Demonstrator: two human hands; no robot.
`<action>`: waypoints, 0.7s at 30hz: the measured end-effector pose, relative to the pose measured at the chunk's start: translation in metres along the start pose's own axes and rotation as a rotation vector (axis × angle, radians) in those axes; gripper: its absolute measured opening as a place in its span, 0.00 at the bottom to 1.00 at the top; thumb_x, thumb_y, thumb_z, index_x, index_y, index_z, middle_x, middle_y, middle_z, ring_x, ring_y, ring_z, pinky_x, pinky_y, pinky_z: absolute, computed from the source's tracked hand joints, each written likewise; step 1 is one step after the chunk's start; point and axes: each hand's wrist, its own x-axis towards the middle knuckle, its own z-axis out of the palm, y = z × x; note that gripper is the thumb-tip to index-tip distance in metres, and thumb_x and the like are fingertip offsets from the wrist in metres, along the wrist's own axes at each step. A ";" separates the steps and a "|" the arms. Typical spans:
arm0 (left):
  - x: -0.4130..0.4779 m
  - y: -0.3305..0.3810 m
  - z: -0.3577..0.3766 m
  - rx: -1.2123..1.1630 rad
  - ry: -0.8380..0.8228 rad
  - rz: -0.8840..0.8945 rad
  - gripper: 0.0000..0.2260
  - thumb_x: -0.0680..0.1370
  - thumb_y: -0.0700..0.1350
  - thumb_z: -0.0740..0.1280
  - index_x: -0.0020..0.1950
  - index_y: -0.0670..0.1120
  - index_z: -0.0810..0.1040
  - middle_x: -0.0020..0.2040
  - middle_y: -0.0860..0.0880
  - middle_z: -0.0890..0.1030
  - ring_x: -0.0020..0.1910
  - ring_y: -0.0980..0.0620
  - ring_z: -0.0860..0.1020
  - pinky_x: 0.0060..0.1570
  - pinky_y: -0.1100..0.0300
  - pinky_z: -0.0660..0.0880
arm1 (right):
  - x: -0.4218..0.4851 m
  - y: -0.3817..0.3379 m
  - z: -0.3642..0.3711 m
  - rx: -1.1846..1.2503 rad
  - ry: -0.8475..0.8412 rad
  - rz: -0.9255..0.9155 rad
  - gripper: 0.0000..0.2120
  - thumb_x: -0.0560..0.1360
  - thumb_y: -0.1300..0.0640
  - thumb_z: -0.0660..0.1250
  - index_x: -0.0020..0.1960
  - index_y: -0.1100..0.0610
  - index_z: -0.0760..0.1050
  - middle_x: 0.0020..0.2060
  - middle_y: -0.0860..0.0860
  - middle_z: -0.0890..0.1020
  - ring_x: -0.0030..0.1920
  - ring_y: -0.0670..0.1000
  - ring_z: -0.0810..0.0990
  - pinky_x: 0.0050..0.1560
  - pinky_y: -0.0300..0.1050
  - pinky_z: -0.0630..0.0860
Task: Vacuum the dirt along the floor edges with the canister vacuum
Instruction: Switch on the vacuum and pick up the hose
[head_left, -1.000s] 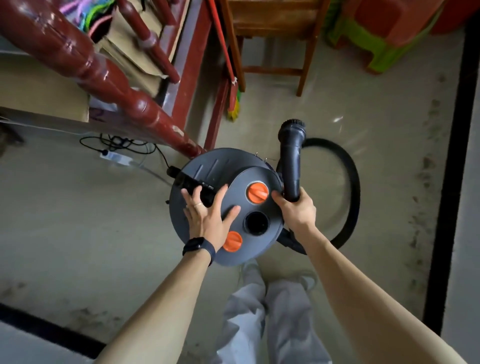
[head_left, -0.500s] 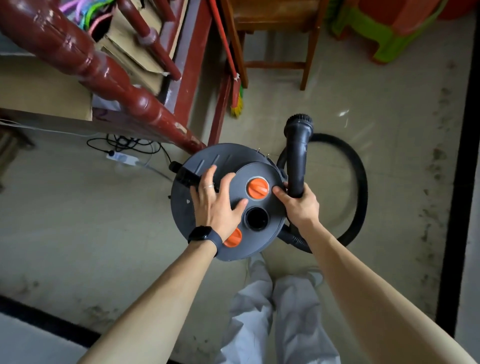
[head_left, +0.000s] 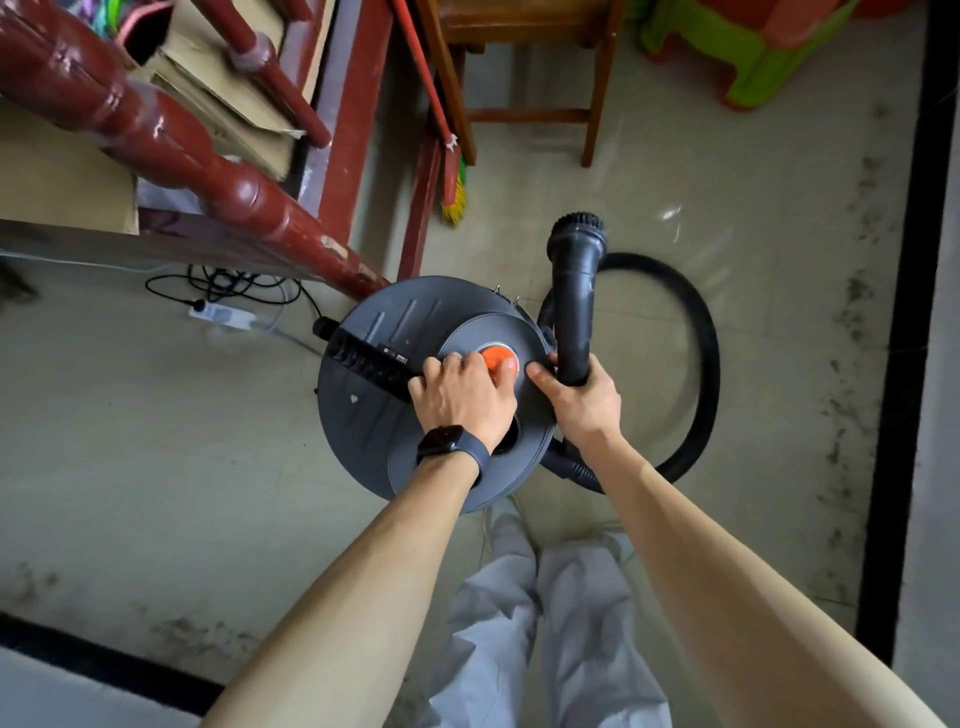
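I'm logging from the head view. The left hand (head_left: 467, 397) is lying over the orange knob (head_left: 497, 357) on the lid, thumb and fingers curling round it. It looks like a grip to turn or press, but the palm is hiding most of the knob, so I can't say which. The right hand (head_left: 584, 402) is wrapping tight round the lower end of the black wand (head_left: 574, 296), with the brush tip (head_left: 578, 221) pointing away, off the floor.

The canister vacuum (head_left: 371, 421) is standing on the tiles just in front of the person's legs, beside a red wooden post (head_left: 249, 202). The hose (head_left: 702, 353) is looping out to the right and back to the canister. A power strip (head_left: 221, 314) is lying to the left.

Progress: I'm judging this as setup, probably switching on. Dirt (head_left: 852, 312) is showing as dark smudges along the black border strip (head_left: 906, 312) on the right, with more by the bottom-left edge, and none of it is looking cleaned. All the edge vacuuming is waiting to be done.
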 end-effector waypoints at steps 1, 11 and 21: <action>0.000 0.000 0.000 0.001 -0.002 0.010 0.23 0.80 0.61 0.55 0.50 0.45 0.79 0.53 0.46 0.81 0.56 0.42 0.73 0.52 0.47 0.65 | 0.000 0.000 0.000 0.003 -0.001 0.001 0.16 0.71 0.42 0.78 0.53 0.49 0.80 0.42 0.39 0.83 0.51 0.49 0.83 0.55 0.46 0.78; 0.005 -0.003 -0.004 0.051 -0.028 0.088 0.20 0.81 0.59 0.57 0.56 0.46 0.78 0.55 0.47 0.78 0.56 0.43 0.74 0.53 0.47 0.65 | -0.002 -0.005 -0.002 0.014 -0.015 0.031 0.13 0.71 0.42 0.79 0.49 0.45 0.79 0.43 0.39 0.84 0.50 0.46 0.83 0.54 0.43 0.77; -0.057 -0.051 0.010 -0.280 0.284 0.001 0.21 0.70 0.54 0.73 0.57 0.45 0.72 0.57 0.43 0.78 0.53 0.38 0.76 0.48 0.46 0.72 | -0.029 -0.014 -0.014 -0.076 -0.021 -0.016 0.13 0.75 0.42 0.75 0.51 0.48 0.78 0.42 0.43 0.83 0.45 0.48 0.82 0.43 0.41 0.73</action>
